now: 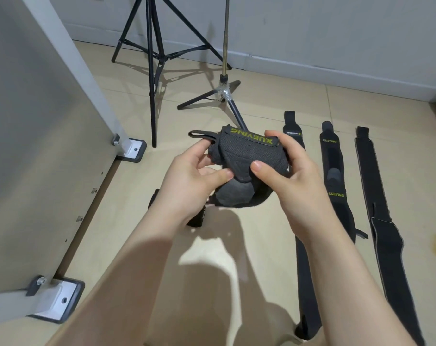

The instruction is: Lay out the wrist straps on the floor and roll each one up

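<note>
Dark grey woven fabric fills the space between your hands: the rolled wrist strap (247, 156) is held up above the tiled floor (262, 101), its long axis running left to right, with the yellow XUEYING lettering upside down along its far edge. A thin loop sticks out from its left end. Your left hand (194, 178) pinches the left end, thumb on the near side. Your right hand (289, 171) grips the right end, thumb pressing the near face and fingers curled over the far edge. A loose fold hangs down below the roll.

To the right, three flat straps (336, 186) lie on the floor side by side, each running near to far. Another small dark strap (199, 216) shows just beneath your left wrist. A black tripod (152, 71) stands on the far side.
</note>
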